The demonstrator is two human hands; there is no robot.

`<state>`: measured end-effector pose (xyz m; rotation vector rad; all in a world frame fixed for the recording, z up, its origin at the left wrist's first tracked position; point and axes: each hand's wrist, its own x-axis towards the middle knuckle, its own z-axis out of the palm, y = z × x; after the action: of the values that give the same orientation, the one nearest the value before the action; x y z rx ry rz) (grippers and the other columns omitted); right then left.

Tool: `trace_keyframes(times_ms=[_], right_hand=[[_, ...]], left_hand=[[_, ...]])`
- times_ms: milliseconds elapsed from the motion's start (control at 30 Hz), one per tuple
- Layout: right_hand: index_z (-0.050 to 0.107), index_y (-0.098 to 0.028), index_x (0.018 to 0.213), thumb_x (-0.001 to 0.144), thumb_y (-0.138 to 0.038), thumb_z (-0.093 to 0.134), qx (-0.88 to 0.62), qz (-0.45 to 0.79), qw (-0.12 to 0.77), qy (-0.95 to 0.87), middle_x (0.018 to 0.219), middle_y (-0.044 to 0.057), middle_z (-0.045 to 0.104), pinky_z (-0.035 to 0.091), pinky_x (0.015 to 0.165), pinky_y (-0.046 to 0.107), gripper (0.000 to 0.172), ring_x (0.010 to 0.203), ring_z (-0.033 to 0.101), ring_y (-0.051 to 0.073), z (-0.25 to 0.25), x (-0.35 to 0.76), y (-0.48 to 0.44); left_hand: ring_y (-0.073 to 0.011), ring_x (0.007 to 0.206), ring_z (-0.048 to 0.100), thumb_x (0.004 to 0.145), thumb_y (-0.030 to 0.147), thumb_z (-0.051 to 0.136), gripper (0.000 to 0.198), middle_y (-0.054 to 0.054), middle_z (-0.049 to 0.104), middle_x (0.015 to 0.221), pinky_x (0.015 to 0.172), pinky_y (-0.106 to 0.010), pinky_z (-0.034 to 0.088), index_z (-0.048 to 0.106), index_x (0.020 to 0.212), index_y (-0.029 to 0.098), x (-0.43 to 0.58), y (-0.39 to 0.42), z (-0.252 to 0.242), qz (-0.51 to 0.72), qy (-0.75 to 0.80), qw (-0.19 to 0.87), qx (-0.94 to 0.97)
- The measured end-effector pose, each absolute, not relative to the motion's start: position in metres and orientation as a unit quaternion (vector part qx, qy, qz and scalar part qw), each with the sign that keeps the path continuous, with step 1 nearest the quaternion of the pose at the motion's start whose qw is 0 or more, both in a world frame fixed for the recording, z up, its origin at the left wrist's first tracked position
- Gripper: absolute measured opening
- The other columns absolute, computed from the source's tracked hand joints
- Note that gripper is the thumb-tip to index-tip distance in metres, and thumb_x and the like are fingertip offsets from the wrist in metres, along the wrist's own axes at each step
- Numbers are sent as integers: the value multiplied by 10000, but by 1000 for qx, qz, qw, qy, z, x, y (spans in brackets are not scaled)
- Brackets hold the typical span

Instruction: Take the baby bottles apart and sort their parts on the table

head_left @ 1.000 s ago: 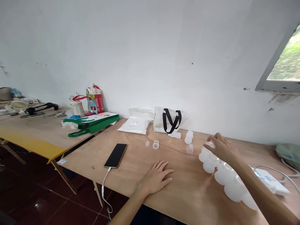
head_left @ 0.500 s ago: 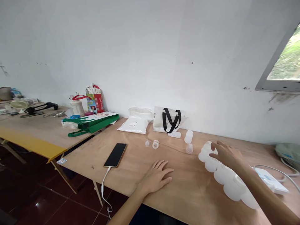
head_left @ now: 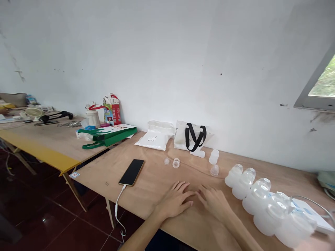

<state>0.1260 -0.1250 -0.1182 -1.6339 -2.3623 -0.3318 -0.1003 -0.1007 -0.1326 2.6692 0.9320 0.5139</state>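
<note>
Frosted plastic bottles [head_left: 258, 205] stand upright to the right of our fingers, clear domed tops up, their row running from near the wall toward the table's front edge. Our fingers are slightly spread, holding nothing, with the left hand [head_left: 174, 201] and right hand [head_left: 213, 202] flat on the plywood tabletop [head_left: 154, 181], fingertips just beside each other. A small clear cup [head_left: 214, 170] sits ahead of the right fingers; a phone [head_left: 131, 172] lies left of the left fingers.

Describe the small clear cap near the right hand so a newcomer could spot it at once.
On the plywood table, find the white bag with black straps against the wall. In front of it and to the right sits the small clear cap, just ahead of a stubby frosted piece. It is clearer and much smaller than the big frosted containers to its right.
</note>
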Motion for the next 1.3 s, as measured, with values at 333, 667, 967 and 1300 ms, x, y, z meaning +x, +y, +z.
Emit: trace_keyframes(times_ms=[333,667,967,1300], right_hand=[[653,-249,1119,1019,-219,443,-585,-80,122,-798,1130,77,719,504,845,378,234,1015,689,259,-150,102,-143],[580,-260,1416,1047,-413,393,-599,-55,149,-785,1465,94,600,459,1110,506,442,1324,580,289,-172,114,-150],[576,-246,1403,1065,-365,358,-605,-35,172,-777,1471,122,580,410,1143,559,420,1361,539,286,-164,108,-158],[622,-225,737,751,52,351,-581,56,308,-752,899,53,654,561,734,286,388,842,665,177,-139,106,-177]], left_hand=[[-262,1469,400,1060,444,408,479,-75,461,1584,1238,-461,313,480,1482,228,-97,-101,-137,191,327,111,919],[-251,1449,421,1047,436,434,459,-76,486,1560,1227,-449,323,492,1459,242,-97,-100,-142,207,323,85,919],[-253,1470,396,1053,416,423,455,-80,469,1574,1246,-453,286,487,1464,232,-95,-100,-140,199,323,100,920],[-257,1388,508,1006,382,529,400,-64,553,1500,1186,-442,406,560,1390,277,-99,-96,-111,337,369,308,810]])
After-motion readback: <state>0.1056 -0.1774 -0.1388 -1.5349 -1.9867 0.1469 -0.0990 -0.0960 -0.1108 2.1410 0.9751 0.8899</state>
